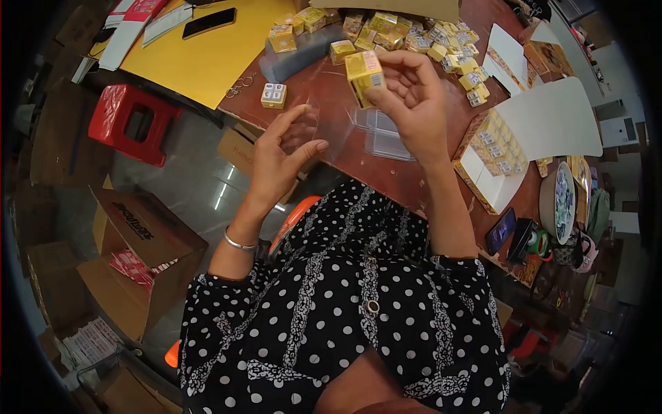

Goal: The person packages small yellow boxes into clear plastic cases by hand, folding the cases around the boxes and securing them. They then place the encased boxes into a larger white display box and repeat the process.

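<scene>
My right hand pinches a small yellow printed box between thumb and fingers, raised above the table. To its left, my left hand is curved with the thumb apart from the fingers, around a thin clear plastic piece whose exact shape is hard to make out. A little block with white printed tops sits on the table beyond my left fingers. Under my right wrist lie clear plastic trays. Behind the held box, yellow boxes and small blocks are heaped together.
An open display box with rows of blocks stands at the right, near a phone and a bowl of small packets. A grey container holds up yellow boxes. A red stool and open carton are at the left.
</scene>
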A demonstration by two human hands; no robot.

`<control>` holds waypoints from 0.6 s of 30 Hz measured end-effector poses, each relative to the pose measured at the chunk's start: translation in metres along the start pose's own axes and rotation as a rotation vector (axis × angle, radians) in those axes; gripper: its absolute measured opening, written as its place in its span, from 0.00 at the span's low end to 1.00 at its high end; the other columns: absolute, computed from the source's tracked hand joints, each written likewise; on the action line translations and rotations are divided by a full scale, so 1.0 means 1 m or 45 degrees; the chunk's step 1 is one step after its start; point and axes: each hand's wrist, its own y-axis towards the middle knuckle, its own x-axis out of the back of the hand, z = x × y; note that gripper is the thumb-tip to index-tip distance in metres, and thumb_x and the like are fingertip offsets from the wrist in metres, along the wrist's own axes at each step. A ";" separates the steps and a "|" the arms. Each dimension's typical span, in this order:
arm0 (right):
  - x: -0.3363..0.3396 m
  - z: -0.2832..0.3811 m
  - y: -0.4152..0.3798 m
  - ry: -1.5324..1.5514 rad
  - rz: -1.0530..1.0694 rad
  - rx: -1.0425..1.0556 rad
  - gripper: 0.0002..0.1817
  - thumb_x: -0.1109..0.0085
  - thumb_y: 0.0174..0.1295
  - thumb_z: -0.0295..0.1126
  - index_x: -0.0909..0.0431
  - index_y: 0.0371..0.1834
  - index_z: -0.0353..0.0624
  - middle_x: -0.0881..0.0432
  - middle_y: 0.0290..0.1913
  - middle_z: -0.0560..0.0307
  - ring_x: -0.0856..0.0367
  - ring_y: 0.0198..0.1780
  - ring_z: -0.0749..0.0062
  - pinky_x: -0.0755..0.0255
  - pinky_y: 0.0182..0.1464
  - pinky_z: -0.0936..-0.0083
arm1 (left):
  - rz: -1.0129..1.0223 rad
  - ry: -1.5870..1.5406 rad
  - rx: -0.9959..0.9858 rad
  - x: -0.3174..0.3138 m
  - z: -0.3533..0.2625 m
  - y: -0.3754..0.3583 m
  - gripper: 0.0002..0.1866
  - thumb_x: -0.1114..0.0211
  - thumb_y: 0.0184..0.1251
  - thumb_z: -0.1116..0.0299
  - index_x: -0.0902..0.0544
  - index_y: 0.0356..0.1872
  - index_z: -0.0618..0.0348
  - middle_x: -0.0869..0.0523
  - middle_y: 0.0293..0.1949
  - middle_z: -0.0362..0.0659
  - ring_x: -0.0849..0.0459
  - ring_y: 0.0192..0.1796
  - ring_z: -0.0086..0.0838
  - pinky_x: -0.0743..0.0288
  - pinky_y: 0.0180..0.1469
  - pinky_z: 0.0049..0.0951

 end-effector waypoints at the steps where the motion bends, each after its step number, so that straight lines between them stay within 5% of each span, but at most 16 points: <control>1: -0.002 0.007 -0.007 -0.218 0.015 0.117 0.24 0.24 0.59 0.29 0.22 0.57 0.38 0.15 0.54 0.57 0.16 0.55 0.75 0.19 0.58 0.74 | 0.019 -0.004 0.005 -0.007 -0.001 -0.001 0.33 0.23 0.63 0.75 0.26 0.68 0.67 0.16 0.59 0.46 0.15 0.57 0.30 0.18 0.60 0.30; 7: 0.013 0.023 -0.028 -0.955 0.171 0.439 0.24 0.24 0.56 0.25 0.20 0.56 0.38 0.15 0.57 0.52 0.16 0.60 0.64 0.23 0.62 0.68 | 0.090 -0.049 0.023 -0.025 -0.009 -0.008 0.33 0.24 0.63 0.76 0.27 0.69 0.67 0.17 0.59 0.47 0.15 0.58 0.30 0.17 0.60 0.30; 9: 0.015 0.027 -0.031 -1.080 0.236 0.507 0.21 0.26 0.56 0.30 0.19 0.53 0.42 0.15 0.55 0.50 0.18 0.58 0.51 0.22 0.58 0.63 | 0.128 -0.034 0.044 -0.028 -0.009 -0.011 0.33 0.24 0.63 0.76 0.27 0.70 0.66 0.17 0.59 0.47 0.15 0.58 0.30 0.17 0.60 0.30; 18: 0.025 0.031 -0.041 -1.093 0.394 0.309 0.18 0.27 0.57 0.28 0.19 0.51 0.39 0.13 0.54 0.49 0.17 0.56 0.54 0.22 0.57 0.65 | 0.162 -0.086 0.060 -0.046 -0.005 -0.019 0.33 0.25 0.65 0.76 0.28 0.70 0.67 0.15 0.57 0.49 0.13 0.55 0.30 0.15 0.56 0.29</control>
